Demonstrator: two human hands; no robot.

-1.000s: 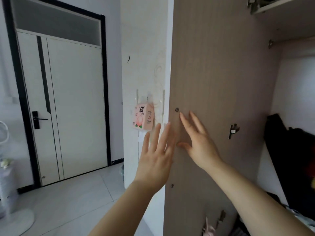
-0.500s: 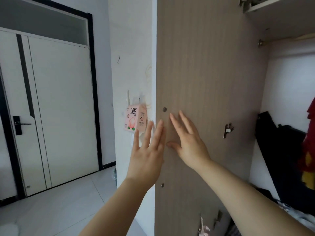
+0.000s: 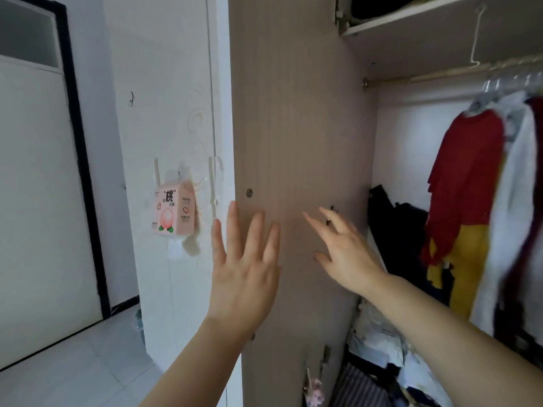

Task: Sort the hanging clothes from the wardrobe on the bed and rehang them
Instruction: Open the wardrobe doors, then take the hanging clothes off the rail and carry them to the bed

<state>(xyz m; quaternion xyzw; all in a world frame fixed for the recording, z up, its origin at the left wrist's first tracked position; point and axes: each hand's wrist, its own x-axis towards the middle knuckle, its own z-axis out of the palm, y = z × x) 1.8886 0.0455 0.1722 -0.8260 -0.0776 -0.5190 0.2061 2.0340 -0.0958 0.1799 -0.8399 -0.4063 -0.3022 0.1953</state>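
Now two hands, left hand (image 3: 244, 274) and right hand (image 3: 346, 254), hover with fingers spread, holding nothing, before one beige wood-grain wardrobe door (image 3: 293, 113). Inside, rightward, one red garment (image 3: 467, 177) and one white garment (image 3: 511, 215) hang from one metal rail (image 3: 426, 79).

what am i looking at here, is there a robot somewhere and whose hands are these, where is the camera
There is no robot. A person wears one wide-angle camera on the head, looking forward and down, so the two bare arms are their own. The left hand and the right hand are both open and hold nothing, raised at the wardrobe's wooden panel; contact cannot be told. Inside, a red garment and a white garment hang from the rail, with loose clothes piled below. A pink carton hangs on the wall beside it.
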